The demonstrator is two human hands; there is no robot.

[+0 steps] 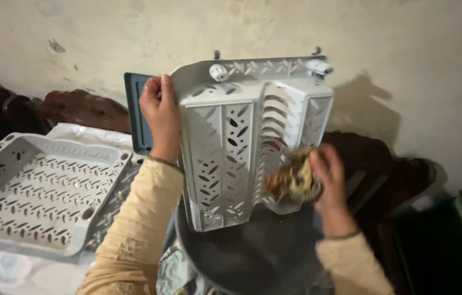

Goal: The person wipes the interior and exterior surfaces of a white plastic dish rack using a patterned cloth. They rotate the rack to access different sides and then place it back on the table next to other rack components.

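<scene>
The grey rack (242, 147) stands upright over a dark basin (253, 257). The left hand (160, 112) has its grip closed on the rack's edge. The right hand (326, 175) clasps a scrubber (291, 177) against the rack's front.

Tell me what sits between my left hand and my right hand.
The upright grey plastic rack: left hand grips its edge, right hand presses a scrubber against it, per the head view.

You've got a pale grey rack (253, 147) w/ leaf-shaped cutouts, same on the grey tray (40, 191); brown-yellow scrubber (292, 179), dark basin (253, 259), beige sleeves.
</scene>
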